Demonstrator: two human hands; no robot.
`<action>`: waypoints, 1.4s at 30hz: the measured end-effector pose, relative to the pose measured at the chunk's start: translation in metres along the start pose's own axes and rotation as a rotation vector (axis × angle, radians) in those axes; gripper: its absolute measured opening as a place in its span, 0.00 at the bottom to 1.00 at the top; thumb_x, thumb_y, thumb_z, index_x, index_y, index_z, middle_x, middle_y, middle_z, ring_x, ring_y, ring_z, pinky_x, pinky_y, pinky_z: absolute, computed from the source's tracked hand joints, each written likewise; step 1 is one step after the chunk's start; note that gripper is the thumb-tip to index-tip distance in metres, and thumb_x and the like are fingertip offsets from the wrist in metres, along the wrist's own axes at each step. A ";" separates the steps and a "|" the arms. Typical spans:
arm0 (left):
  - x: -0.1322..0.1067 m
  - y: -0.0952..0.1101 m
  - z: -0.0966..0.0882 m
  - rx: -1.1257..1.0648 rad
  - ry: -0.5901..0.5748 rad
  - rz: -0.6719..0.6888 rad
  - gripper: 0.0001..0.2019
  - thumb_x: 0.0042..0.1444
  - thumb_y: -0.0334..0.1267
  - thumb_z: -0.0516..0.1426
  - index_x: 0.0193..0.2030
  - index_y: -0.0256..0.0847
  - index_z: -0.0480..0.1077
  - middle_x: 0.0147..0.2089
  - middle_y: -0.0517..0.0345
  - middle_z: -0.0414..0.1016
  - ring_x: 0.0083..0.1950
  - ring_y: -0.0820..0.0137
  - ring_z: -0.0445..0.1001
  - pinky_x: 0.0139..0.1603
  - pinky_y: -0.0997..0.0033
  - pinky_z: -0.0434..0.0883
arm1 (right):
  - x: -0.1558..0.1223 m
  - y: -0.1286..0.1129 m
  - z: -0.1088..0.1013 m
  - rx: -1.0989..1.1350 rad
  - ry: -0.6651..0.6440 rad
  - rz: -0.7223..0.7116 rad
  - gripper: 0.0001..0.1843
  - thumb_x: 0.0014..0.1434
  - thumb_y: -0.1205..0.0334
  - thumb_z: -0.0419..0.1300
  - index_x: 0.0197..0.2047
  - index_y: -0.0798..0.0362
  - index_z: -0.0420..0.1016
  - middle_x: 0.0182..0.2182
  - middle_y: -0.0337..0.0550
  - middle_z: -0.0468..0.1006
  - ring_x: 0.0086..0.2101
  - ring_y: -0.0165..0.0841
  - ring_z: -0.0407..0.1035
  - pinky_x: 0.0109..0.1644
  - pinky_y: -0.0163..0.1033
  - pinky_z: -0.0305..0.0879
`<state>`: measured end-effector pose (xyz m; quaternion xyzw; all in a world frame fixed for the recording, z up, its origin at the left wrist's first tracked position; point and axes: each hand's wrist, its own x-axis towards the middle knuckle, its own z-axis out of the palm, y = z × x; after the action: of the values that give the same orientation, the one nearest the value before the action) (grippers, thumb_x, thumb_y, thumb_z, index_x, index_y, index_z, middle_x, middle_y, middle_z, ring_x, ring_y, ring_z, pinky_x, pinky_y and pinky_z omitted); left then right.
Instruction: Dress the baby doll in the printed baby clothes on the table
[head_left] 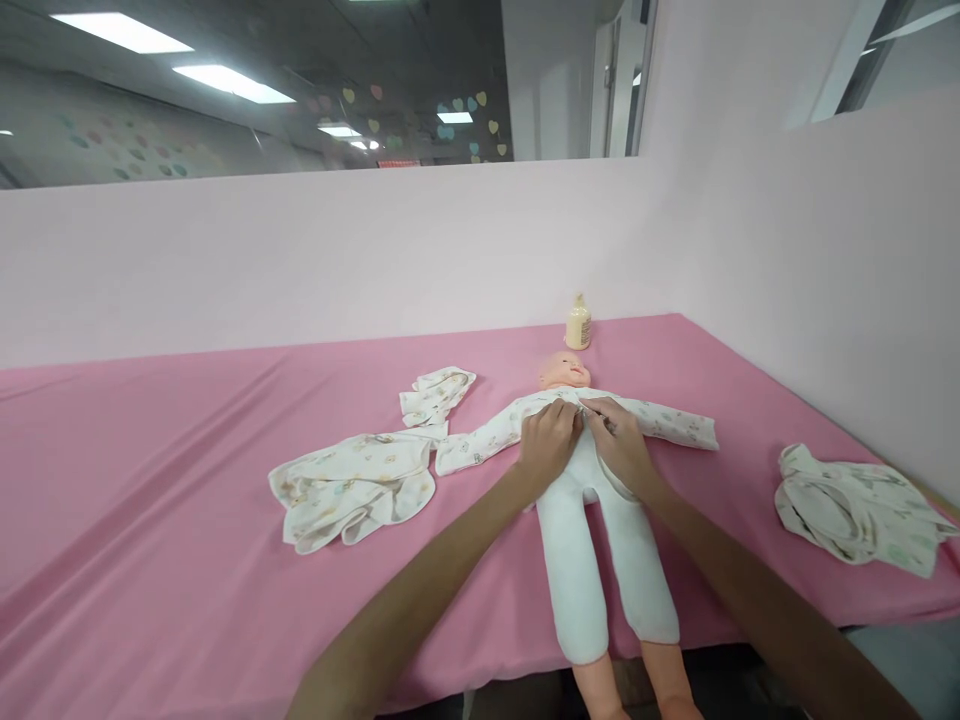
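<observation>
Head view: doll lies on its back, right of frame ctr, legs toward btm edge. L hand & R hand meet at doll's chest; narrow grip, fingertips pinching front of patterned shirt. Sleeves extend either side of grip. Bottle stands beyond doll's head, upper right of ctr.

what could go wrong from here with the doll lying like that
The doll has its lower legs past the front edge of the pink sheet, so a tug by the left hand or right hand at the shirt might slide it off. The bottle stands just beyond its head, so a jolt may tip it.
</observation>
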<state>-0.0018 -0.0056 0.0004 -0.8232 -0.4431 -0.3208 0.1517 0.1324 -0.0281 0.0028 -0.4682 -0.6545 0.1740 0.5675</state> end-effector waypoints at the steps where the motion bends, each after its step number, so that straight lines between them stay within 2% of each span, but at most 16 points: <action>1: 0.000 0.000 -0.001 -0.016 -0.006 -0.007 0.09 0.64 0.34 0.49 0.35 0.39 0.69 0.33 0.57 0.74 0.34 0.70 0.71 0.30 0.68 0.55 | 0.000 -0.002 0.000 0.006 -0.003 -0.013 0.14 0.62 0.59 0.51 0.41 0.53 0.77 0.43 0.46 0.78 0.45 0.37 0.70 0.53 0.44 0.63; 5: 0.001 0.001 -0.003 -0.072 -0.054 -0.091 0.11 0.65 0.36 0.49 0.32 0.39 0.68 0.32 0.57 0.73 0.32 0.70 0.69 0.30 0.68 0.53 | -0.001 -0.008 -0.002 0.009 0.017 -0.022 0.15 0.64 0.56 0.51 0.33 0.52 0.76 0.36 0.44 0.78 0.42 0.36 0.71 0.50 0.43 0.64; 9: 0.003 0.000 -0.004 -0.148 -0.120 -0.186 0.10 0.63 0.36 0.51 0.31 0.39 0.68 0.32 0.58 0.73 0.31 0.71 0.67 0.30 0.69 0.52 | -0.002 -0.007 -0.001 -0.020 0.015 -0.062 0.14 0.63 0.58 0.52 0.31 0.51 0.75 0.39 0.44 0.78 0.42 0.36 0.71 0.51 0.43 0.64; 15: 0.009 0.000 -0.010 -0.341 -0.194 -0.310 0.12 0.60 0.40 0.52 0.26 0.40 0.64 0.27 0.60 0.70 0.29 0.71 0.63 0.30 0.69 0.52 | -0.002 -0.004 0.000 -0.048 -0.010 -0.029 0.13 0.63 0.59 0.53 0.33 0.51 0.77 0.41 0.43 0.79 0.43 0.36 0.71 0.52 0.43 0.65; 21: 0.016 0.001 -0.018 -0.445 -0.220 -0.357 0.10 0.55 0.34 0.50 0.23 0.41 0.59 0.25 0.61 0.66 0.29 0.71 0.60 0.31 0.70 0.52 | -0.002 -0.001 0.001 -0.103 -0.016 -0.085 0.13 0.63 0.61 0.52 0.36 0.51 0.78 0.43 0.44 0.80 0.45 0.36 0.72 0.55 0.44 0.65; 27: 0.024 -0.009 -0.030 -0.855 -0.354 -0.451 0.13 0.55 0.36 0.47 0.20 0.40 0.50 0.21 0.65 0.52 0.26 0.75 0.53 0.28 0.72 0.52 | -0.003 0.001 0.002 -0.188 -0.047 -0.098 0.13 0.63 0.60 0.53 0.35 0.49 0.80 0.47 0.43 0.79 0.48 0.38 0.72 0.57 0.47 0.62; 29: 0.026 -0.012 -0.032 -0.929 -0.374 -0.477 0.14 0.54 0.38 0.49 0.21 0.40 0.50 0.22 0.65 0.51 0.26 0.76 0.50 0.27 0.73 0.51 | -0.003 0.001 0.003 -0.215 -0.060 -0.126 0.13 0.63 0.61 0.53 0.36 0.48 0.80 0.48 0.43 0.79 0.49 0.38 0.71 0.58 0.48 0.62; 35: 0.026 -0.012 -0.032 -0.968 -0.374 -0.495 0.14 0.53 0.40 0.50 0.21 0.40 0.52 0.23 0.65 0.52 0.27 0.77 0.50 0.27 0.75 0.52 | -0.004 0.000 0.004 -0.213 -0.034 -0.160 0.12 0.62 0.63 0.53 0.37 0.49 0.79 0.47 0.44 0.79 0.49 0.38 0.71 0.57 0.47 0.62; 39: 0.026 -0.012 -0.032 -0.987 -0.380 -0.508 0.13 0.53 0.40 0.50 0.21 0.40 0.54 0.23 0.65 0.52 0.27 0.76 0.52 0.27 0.75 0.53 | -0.004 0.001 0.005 -0.255 -0.001 -0.130 0.15 0.60 0.62 0.53 0.47 0.50 0.76 0.44 0.45 0.79 0.45 0.38 0.71 0.54 0.48 0.63; 42: 0.025 -0.014 -0.031 -1.023 -0.398 -0.526 0.12 0.53 0.41 0.51 0.22 0.40 0.55 0.24 0.65 0.54 0.28 0.76 0.54 0.27 0.75 0.54 | -0.005 0.004 0.006 -0.310 -0.005 -0.144 0.16 0.60 0.62 0.52 0.49 0.51 0.75 0.45 0.46 0.78 0.46 0.39 0.70 0.55 0.49 0.62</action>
<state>-0.0157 0.0018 0.0399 -0.6988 -0.4411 -0.3596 -0.4334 0.1279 -0.0282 -0.0044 -0.5018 -0.7068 0.0310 0.4977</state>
